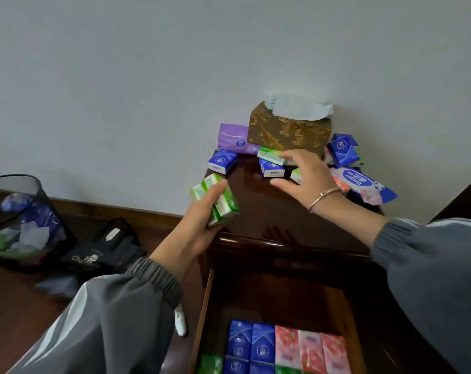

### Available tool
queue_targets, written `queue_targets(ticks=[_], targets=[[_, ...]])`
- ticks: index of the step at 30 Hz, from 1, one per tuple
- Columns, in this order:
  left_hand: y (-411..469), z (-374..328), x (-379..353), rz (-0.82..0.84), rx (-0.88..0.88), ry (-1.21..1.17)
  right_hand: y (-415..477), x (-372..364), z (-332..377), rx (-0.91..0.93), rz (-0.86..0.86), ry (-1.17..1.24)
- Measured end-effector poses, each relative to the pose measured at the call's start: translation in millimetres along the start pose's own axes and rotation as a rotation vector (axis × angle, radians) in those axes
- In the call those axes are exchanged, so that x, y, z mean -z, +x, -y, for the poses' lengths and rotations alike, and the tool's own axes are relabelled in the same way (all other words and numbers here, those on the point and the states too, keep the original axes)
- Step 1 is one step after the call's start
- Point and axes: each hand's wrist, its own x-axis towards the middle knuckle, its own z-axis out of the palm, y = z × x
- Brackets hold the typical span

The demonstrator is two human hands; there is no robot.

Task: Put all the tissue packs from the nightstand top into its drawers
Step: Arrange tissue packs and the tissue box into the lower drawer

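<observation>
My left hand (199,225) grips green tissue packs (218,201) over the left front of the dark nightstand top (261,211). My right hand (304,174) hovers with fingers spread over the top, its fingertips at a green pack (269,155). Blue packs (222,161) (271,168) lie near it, another blue pack (342,149) leans at the right, and a purple pack (233,139) rests by the wall. The drawer (206,306) below is pulled out, holding blue (252,344), pink (310,349) and green packs.
A gold patterned tissue box (288,130) stands at the back of the nightstand. A blue-and-pink wet-wipes pack (364,184) lies at the right. On the floor to the left are a dark bin (21,225) with wrappers and a black bag (104,252).
</observation>
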Motion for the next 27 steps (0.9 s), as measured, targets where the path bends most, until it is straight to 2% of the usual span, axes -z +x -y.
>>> queue_targets(ticks=[2,6,8,10,12,16,27], targets=[[12,-1,-2,-0.022,-0.015,-0.012,29,4,-27,-0.072,-0.081,-0.149],[28,10,-1,0.054,-0.061,0.052,87,17,-71,-0.184,-0.092,-0.365],[33,13,3,0.107,-0.067,0.119,109,20,-85,-0.233,-0.023,-0.420],[34,13,7,0.123,-0.045,0.104,120,16,-95,-0.250,0.124,-0.479],[37,12,10,0.111,-0.024,0.076,126,9,-102,-0.260,0.216,-0.491],[36,14,11,0.118,-0.025,0.073,131,2,-110,-0.248,0.159,-0.480],[32,15,8,0.132,-0.069,0.049,147,9,-109,-0.245,0.327,-0.594]])
